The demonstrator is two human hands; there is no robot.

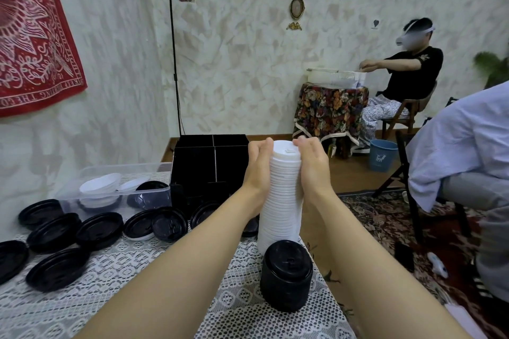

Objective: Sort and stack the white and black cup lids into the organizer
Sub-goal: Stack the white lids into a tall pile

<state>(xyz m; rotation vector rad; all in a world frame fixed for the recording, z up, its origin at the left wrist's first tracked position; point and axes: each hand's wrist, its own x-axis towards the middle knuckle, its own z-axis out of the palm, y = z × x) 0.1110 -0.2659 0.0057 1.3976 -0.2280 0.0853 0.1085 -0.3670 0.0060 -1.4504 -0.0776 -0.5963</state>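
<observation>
Nearest, on the lace tablecloth (124, 261), a short black lid stack (286, 275), upright. Just behind it, a tall white lid stack (279, 209), its base hidden by the black one, clasped near the top from both sides: left hand (257, 170) and right hand (312, 168), palms against the lids, fingers curled round the far side. Off to the left, loose black lids (99, 230) lying flat. Beyond those, a clear bin (154, 166) with white and black lids inside. Farthest, behind the hands, the black organizer (203, 165), divided into compartments
</observation>
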